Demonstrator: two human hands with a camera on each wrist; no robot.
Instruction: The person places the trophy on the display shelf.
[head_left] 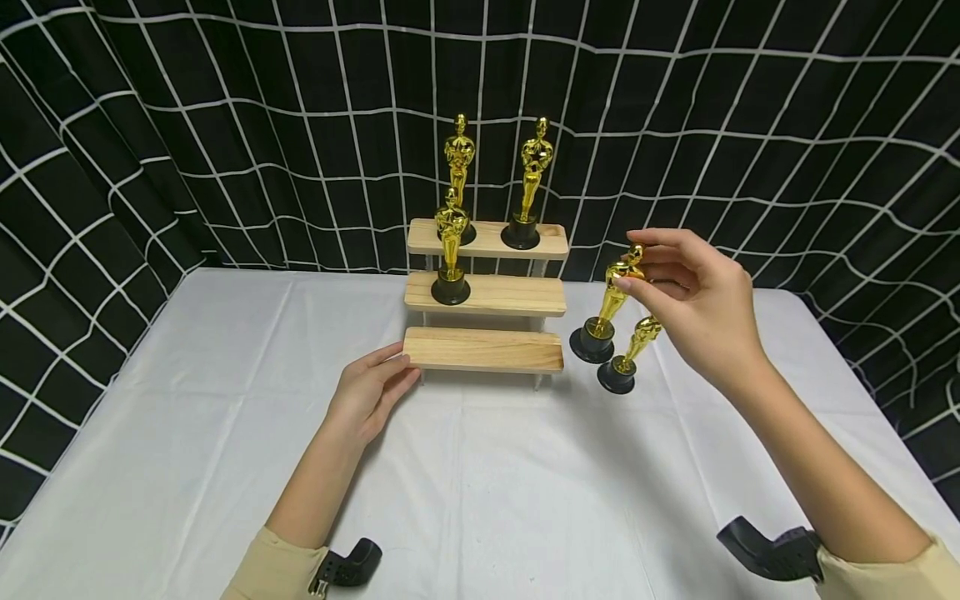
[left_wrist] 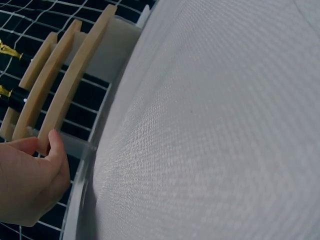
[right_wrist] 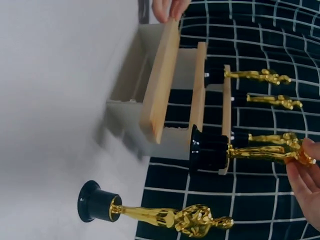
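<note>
A three-tier wooden display stand (head_left: 483,349) with clear supports stands on the table. My left hand (head_left: 372,393) pinches the left end of its lowest board, thumb and fingers at the edge, as the left wrist view (left_wrist: 35,175) also shows. My right hand (head_left: 701,300) holds a gold statuette trophy (head_left: 615,296) by its head and shoulders, black base down and slightly tilted. In the right wrist view this trophy (right_wrist: 210,152) is raised off the table. Another statuette trophy (head_left: 620,375) stands on the cloth just beneath, partly covered by the right hand.
Two gold trophies, one left (head_left: 460,154) and one right (head_left: 532,183), stand on the top board. One more trophy (head_left: 451,250) is on the middle board's left side. A white cloth (head_left: 480,483) covers the table; a black curtain with a white grid (head_left: 300,150) hangs behind.
</note>
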